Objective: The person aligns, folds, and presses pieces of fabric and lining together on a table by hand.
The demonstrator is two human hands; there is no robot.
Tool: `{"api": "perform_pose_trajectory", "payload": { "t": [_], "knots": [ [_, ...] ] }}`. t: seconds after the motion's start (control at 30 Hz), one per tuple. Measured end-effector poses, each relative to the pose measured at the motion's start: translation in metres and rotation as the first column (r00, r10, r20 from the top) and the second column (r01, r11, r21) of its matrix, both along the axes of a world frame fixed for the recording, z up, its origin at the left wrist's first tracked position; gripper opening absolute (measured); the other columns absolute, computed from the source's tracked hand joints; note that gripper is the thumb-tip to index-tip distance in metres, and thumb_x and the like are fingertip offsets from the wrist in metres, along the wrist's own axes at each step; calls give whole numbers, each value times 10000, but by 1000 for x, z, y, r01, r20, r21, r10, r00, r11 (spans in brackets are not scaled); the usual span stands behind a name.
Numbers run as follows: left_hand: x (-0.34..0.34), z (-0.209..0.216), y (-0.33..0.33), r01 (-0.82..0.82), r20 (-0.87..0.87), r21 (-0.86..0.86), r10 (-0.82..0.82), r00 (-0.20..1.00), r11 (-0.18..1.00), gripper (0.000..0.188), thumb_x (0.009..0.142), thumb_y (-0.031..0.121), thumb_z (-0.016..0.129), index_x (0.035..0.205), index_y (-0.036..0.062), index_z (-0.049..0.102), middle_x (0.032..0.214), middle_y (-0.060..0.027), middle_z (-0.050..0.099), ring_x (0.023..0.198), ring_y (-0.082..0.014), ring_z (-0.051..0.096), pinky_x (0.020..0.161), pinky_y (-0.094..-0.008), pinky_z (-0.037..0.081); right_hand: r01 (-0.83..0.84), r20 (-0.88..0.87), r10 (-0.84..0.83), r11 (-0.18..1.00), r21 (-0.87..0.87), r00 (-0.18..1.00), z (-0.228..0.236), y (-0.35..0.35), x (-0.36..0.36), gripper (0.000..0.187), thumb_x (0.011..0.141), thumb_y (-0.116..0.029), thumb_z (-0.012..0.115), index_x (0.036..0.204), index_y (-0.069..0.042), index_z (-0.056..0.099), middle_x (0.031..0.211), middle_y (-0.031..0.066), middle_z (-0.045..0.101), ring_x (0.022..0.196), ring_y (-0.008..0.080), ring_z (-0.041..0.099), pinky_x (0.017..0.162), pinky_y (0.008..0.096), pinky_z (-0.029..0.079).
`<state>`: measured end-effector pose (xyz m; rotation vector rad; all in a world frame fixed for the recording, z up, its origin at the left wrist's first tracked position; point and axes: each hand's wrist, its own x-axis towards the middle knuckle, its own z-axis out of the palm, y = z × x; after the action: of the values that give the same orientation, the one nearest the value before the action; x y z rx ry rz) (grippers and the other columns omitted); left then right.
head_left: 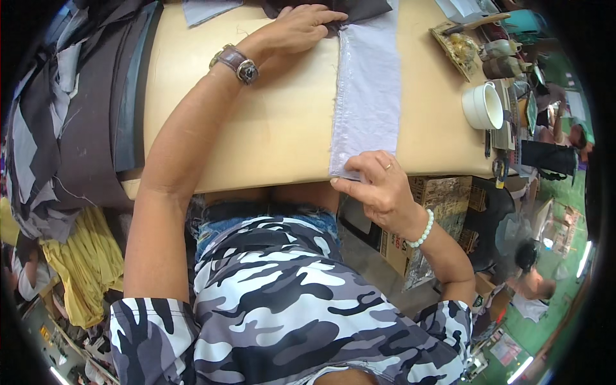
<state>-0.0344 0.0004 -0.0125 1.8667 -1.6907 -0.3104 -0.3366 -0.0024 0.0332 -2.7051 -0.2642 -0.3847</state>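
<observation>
A long pale lavender-grey fabric strip (369,90) lies lengthwise on the cream tabletop (269,135), its stitched left edge fraying into loose threads. At its near left corner, by the table's front edge, my right hand (378,189) pinches the cloth between thumb and fingers. My left hand (298,29), wearing a watch (237,63) at the wrist, lies flat with fingers stretched out at the far end. Under its fingertips is a dark fabric piece (366,9) that overlaps the top of the strip. Part of the dark piece runs out of view.
Dark and grey cloth (77,102) is heaped along the left, with yellow cloth (86,269) hanging below. At right stand a white cup (482,106), a brush (478,24), small bottles (507,67) and a cutter (500,173). A cardboard box (436,205) sits beneath the table.
</observation>
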Motion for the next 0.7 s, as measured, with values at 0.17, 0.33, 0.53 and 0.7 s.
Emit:
{"api": "perform_pose_trajectory", "payload": {
  "t": [0.17, 0.33, 0.53, 0.7],
  "knots": [
    [-6, 19, 7, 44, -6, 75, -43, 999, 996, 515, 851, 132, 344, 1358, 180, 420, 1376, -233, 373, 1314, -336, 302, 1082, -466, 167, 190, -27, -189, 977, 95, 982, -3, 3, 4, 380, 647, 19, 519, 995, -59, 651, 973, 119, 554, 905, 297, 542, 752, 397, 439],
    [-7, 26, 11, -22, 2, 78, 22, 1000, 997, 511, 826, 109, 369, 1326, 157, 463, 1354, -229, 397, 1275, -348, 345, 1066, -457, 211, 125, -69, -107, 924, 362, 992, 9, -9, -4, 429, 620, 105, 500, 1018, -6, 616, 1046, 171, 558, 946, 306, 550, 836, 363, 442],
    [-28, 44, 9, -109, -38, -92, 106, 994, 990, 421, 802, 112, 484, 1216, 70, 543, 1095, -187, 594, 1019, -332, 562, 886, -402, 440, 680, -48, -749, 571, 460, 661, 7, -33, 15, 516, 792, 21, 538, 1292, 41, 413, 1019, 171, 556, 898, 258, 546, 802, 358, 451],
    [-3, 79, 47, -272, 58, -411, 323, 945, 870, 262, 752, 66, 600, 1010, 40, 635, 947, -125, 637, 899, -295, 600, 809, -357, 480, 745, -254, -717, 532, 403, 649, -2, -30, 28, 661, 770, -20, 621, 1357, 41, 323, 1003, 151, 564, 822, 236, 556, 787, 329, 450]
  ]
}}
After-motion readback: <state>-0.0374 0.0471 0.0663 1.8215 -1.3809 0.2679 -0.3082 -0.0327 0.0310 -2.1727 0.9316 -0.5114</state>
